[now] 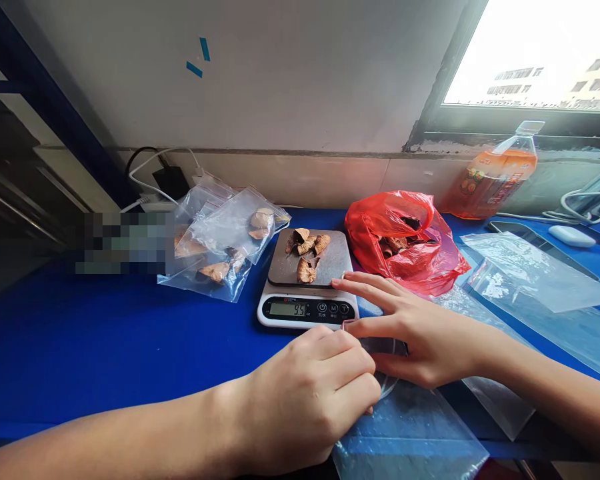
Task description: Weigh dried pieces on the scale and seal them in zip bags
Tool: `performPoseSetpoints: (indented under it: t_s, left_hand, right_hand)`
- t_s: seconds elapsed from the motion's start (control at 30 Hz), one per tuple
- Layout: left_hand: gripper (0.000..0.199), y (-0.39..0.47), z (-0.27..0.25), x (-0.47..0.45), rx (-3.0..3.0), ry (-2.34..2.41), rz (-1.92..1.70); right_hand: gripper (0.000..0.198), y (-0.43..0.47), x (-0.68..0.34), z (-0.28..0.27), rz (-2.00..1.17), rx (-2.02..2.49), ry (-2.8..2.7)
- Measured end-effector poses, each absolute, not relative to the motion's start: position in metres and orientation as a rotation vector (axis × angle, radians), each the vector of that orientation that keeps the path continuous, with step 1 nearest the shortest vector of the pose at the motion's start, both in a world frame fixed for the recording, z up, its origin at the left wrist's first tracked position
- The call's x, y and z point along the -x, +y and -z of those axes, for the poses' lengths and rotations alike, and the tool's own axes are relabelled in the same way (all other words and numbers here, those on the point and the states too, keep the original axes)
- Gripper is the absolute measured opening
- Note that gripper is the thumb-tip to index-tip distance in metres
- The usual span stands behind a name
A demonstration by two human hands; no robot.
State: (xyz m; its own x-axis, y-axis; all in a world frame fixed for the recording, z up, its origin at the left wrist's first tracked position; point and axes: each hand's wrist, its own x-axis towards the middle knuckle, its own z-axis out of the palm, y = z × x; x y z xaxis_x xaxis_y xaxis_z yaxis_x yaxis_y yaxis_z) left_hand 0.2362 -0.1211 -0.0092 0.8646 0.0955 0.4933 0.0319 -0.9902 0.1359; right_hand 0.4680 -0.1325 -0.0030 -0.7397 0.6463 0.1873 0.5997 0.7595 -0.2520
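The bag (410, 427) is grasped by the left hand (325, 393); the grip of the right hand (415, 327) is released, its fingers spread, one fingertip (337, 283) apparently touching the scale (300, 293) that carries the pieces (307, 247). If the scale is pressed there, the reading (299, 310) may be falsified; if jolted, pieces may be spilled onto the desk (180, 353).

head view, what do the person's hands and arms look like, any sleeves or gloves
The left hand and right hand are ungloved, with no rings visible. The left forearm and right forearm are bare as far as they show, with no sleeve, watch or bracelet in sight.
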Motion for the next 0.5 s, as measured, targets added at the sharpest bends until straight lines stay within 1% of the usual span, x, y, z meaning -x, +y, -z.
performPoseSetpoints:
  t_s: [0.13, 0.2, 0.3, 0.37, 0.4, 0.5]
  left_hand:
    - [0.008, -0.12, 0.008, -0.237, -2.914, 0.07, -0.824]
    - [0.012, -0.121, 0.006, -0.236, -2.909, 0.044, -0.859]
    - [0.019, -0.123, 0.0, -0.233, -2.892, 0.026, -0.949]
    - [0.019, -0.123, -0.004, -0.231, -2.894, 0.063, -1.03]
    - [0.017, -0.124, -0.005, -0.23, -2.891, 0.094, -1.069]
    - [0.015, -0.125, -0.005, -0.231, -2.831, 0.109, -1.161]
  right_hand:
    - [0.031, -0.138, -0.465, 0.003, -0.074, 0.973, -2.668]
    - [0.022, -0.142, -0.462, 0.001, 0.063, 0.941, -2.642]
    - [0.018, -0.149, -0.459, -0.006, 0.245, 0.799, -2.557]
    - [0.021, -0.156, -0.457, -0.01, 0.268, 0.727, -2.512]
    - [0.027, -0.16, -0.455, -0.012, 0.224, 0.706, -2.514]
    - [0.045, -0.173, -0.449, -0.014, -0.04, 0.683, -2.578]
